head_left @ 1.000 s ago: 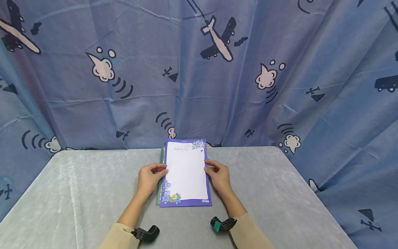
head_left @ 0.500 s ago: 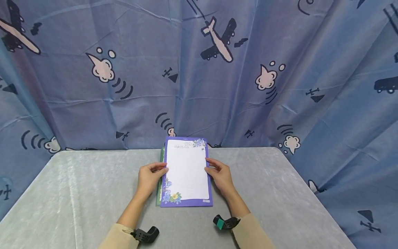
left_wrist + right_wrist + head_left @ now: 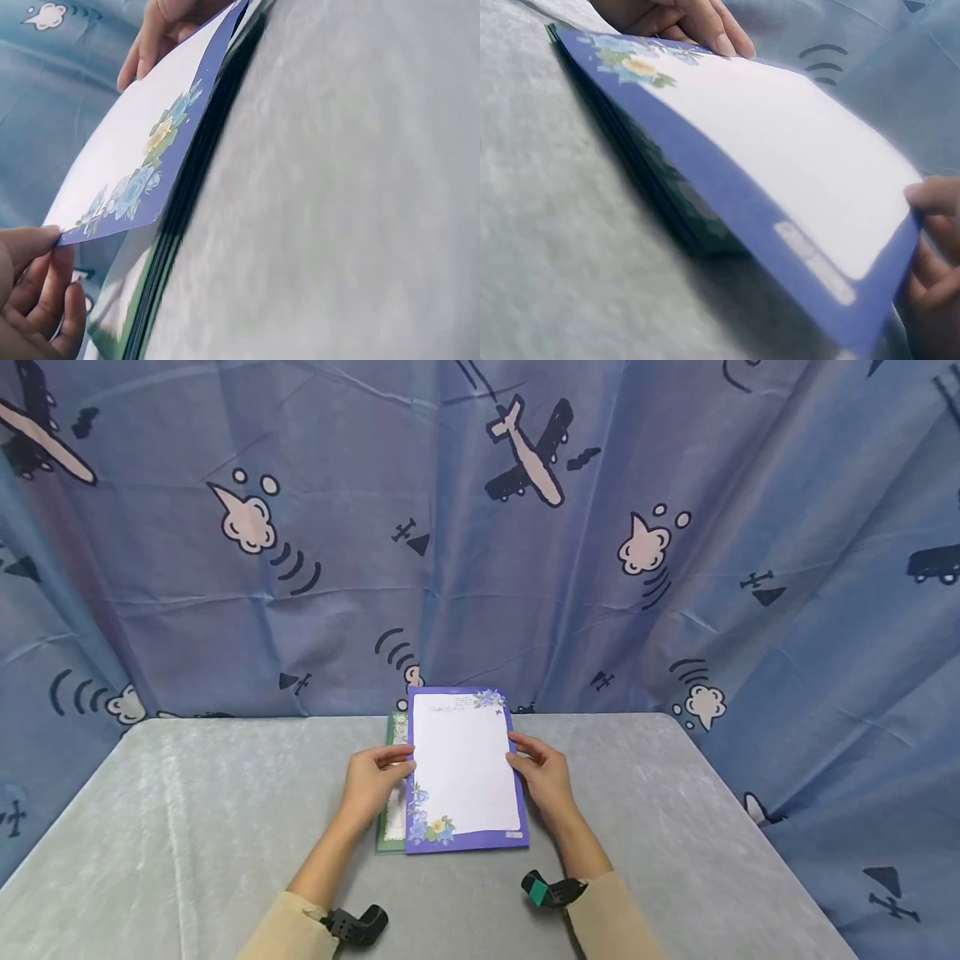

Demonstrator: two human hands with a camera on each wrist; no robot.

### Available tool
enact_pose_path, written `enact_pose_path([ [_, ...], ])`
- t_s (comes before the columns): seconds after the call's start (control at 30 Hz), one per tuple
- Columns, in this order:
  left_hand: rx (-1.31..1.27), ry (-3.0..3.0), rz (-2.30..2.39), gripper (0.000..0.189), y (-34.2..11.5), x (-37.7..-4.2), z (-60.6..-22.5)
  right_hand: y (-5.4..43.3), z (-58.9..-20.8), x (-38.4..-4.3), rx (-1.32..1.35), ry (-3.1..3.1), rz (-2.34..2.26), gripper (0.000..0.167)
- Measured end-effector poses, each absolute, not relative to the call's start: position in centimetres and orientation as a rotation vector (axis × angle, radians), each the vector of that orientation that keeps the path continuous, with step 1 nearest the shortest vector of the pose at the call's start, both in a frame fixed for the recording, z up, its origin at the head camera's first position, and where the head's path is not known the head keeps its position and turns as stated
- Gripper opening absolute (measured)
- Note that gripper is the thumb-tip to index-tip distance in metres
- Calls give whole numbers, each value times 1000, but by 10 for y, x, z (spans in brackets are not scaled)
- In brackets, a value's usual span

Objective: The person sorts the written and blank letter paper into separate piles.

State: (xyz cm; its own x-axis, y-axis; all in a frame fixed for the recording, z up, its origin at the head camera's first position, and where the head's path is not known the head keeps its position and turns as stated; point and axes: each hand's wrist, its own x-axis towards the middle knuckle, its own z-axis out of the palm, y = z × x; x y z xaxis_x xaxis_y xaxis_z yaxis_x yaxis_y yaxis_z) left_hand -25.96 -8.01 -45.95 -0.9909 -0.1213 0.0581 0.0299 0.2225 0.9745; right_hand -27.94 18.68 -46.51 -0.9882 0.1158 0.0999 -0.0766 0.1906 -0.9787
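Observation:
A purple-bordered sheet of writing paper (image 3: 467,768), printed with blue and yellow flowers, is held up by both hands. My left hand (image 3: 372,783) pinches its left edge between thumb and fingers. On the opposite edge my right hand (image 3: 545,774) grips it the same way. Beneath lies a green-bordered stack of paper (image 3: 393,835), mostly covered; its layered dark edges (image 3: 176,225) show in the left wrist view. In the right wrist view the purple sheet (image 3: 802,157) slants above the stack (image 3: 667,187), with a gap between them on the right side.
A pale grey cloth covers the table (image 3: 247,810). Behind it hangs a blue curtain (image 3: 345,527) printed with planes and clouds. A black wrist strap device (image 3: 358,927) sits on the left wrist, another with a green patch (image 3: 553,891) on the right.
Both hands have shifted to the right and slightly away with the purple sheet. More of the green-bordered stack now shows at the left.

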Motion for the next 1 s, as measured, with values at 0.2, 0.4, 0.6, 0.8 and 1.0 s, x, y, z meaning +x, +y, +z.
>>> enact_pose_path([
  [0.2, 48, -2326, -1911, 24, -61, -265, -453, 201, -459, -282, -103, -2302, 1881, 38],
  [0.4, 3, -2311, -1885, 23, -42, -270, -450, 216, -456, -283, -179, -2312, 1845, 37],
  [0.6, 1, -2298, -1898, 22, -25, -276, -451, 230, -452, -283, -239, -2315, 1819, 37],
  [0.8, 29, -2318, -1930, 20, -9, -274, -449, 245, -448, -284, -265, -2335, 1781, 39],
  [1.0, 14, -2327, -1944, 19, 6, -276, -451, 257, -446, -284, -303, -2357, 1744, 40],
])
